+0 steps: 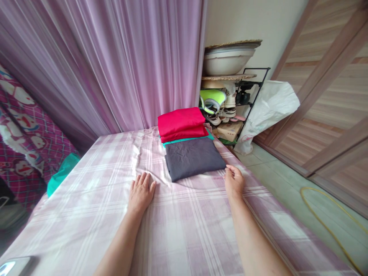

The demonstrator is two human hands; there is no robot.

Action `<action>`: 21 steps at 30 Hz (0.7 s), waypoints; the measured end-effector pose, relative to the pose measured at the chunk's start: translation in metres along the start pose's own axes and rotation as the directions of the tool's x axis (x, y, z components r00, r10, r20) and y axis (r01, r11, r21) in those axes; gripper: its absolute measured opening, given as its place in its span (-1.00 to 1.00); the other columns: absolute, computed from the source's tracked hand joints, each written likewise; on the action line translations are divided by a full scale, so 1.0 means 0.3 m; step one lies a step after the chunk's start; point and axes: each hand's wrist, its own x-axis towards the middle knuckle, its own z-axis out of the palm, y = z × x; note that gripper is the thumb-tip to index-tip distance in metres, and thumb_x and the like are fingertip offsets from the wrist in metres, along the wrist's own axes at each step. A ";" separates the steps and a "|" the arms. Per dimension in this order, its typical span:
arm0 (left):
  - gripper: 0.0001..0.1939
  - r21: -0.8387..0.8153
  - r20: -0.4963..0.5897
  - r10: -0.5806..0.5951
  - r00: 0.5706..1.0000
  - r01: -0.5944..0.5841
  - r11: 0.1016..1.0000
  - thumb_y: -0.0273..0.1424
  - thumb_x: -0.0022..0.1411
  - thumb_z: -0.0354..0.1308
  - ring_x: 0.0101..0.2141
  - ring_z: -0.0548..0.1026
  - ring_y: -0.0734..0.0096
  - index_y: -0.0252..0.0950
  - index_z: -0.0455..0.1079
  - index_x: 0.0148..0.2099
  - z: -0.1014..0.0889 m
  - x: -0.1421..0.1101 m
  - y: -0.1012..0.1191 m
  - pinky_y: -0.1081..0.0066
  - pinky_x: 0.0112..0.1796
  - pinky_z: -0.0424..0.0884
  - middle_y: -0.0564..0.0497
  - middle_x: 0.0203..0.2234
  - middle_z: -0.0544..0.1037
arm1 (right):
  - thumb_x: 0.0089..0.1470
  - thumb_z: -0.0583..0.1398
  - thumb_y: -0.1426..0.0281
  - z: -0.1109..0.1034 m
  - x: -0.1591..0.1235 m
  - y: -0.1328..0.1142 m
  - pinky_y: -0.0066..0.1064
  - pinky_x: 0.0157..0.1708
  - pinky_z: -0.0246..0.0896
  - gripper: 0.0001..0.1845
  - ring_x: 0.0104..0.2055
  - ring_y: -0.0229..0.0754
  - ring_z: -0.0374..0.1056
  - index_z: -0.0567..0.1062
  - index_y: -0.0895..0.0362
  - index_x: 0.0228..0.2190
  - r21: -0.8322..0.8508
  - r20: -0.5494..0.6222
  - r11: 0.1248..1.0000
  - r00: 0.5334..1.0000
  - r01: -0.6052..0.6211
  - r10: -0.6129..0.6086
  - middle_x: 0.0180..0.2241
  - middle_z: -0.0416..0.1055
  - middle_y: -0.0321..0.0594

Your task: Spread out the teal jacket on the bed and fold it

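Well, our left hand (140,195) lies flat and open on the bedsheet, its fingers (143,183) spread and holding nothing. Our right hand (234,183) is loosely curled, not gripping, its fingertips (230,170) just at the near right corner of a folded dark grey cloth (194,159). That cloth lies ahead of both hands, nearer the right one, its long axis running crosswise to our forearms. Beyond it, a strip of folded teal cloth (186,140) shows beneath a folded red cloth (181,123), the pile running away from us along the bed. All of it rests on a pink-and-white plaid bedsheet (86,184). A scrap of teal fabric (61,174) sits at the bed's left edge beside a red cartoon-print blanket (20,130). A lilac curtain (115,69) hangs behind the bed; to the right, a black metal shoe rack (253,76) holds sneakers (227,111) under a white basin (228,63), beside a white plastic sack (268,109). A yellow hose (324,218) lies on the tiled floor (267,172) by a wooden sliding door (324,88).
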 end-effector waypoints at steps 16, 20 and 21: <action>-0.56 -0.081 -0.055 0.154 0.986 -0.158 0.984 -0.23 0.39 -0.14 0.12 0.43 0.07 -0.31 0.46 0.07 -0.075 -0.140 -0.094 0.08 0.15 0.31 -0.14 0.06 0.54 | -0.10 0.06 0.05 -0.042 -0.057 -0.011 -0.24 -0.34 0.29 -0.42 -0.46 -0.07 0.42 0.57 0.20 -0.23 -0.084 0.098 0.996 0.995 0.010 -0.002 -0.36 0.56 -0.04; -0.59 -0.073 -0.090 0.158 0.983 -0.164 0.984 -0.25 0.38 -0.12 0.10 0.45 0.10 -0.29 0.46 0.05 -0.069 -0.138 -0.094 0.10 0.14 0.33 -0.15 0.03 0.56 | -0.11 0.08 0.02 -0.042 -0.058 -0.009 -0.26 -0.36 0.30 -0.39 -0.46 -0.08 0.43 0.58 0.21 -0.21 -0.029 0.078 1.000 0.997 0.007 -0.005 -0.33 0.58 -0.01; -0.60 -0.076 -0.098 0.158 0.983 -0.166 0.983 -0.26 0.37 -0.11 0.09 0.46 0.11 -0.28 0.47 0.04 -0.068 -0.138 -0.095 0.10 0.14 0.33 -0.15 0.03 0.56 | -0.11 0.09 0.01 -0.043 -0.059 -0.009 -0.27 -0.37 0.30 -0.38 -0.46 -0.08 0.43 0.58 0.21 -0.21 -0.008 0.077 1.000 0.997 0.001 -0.001 -0.34 0.57 -0.02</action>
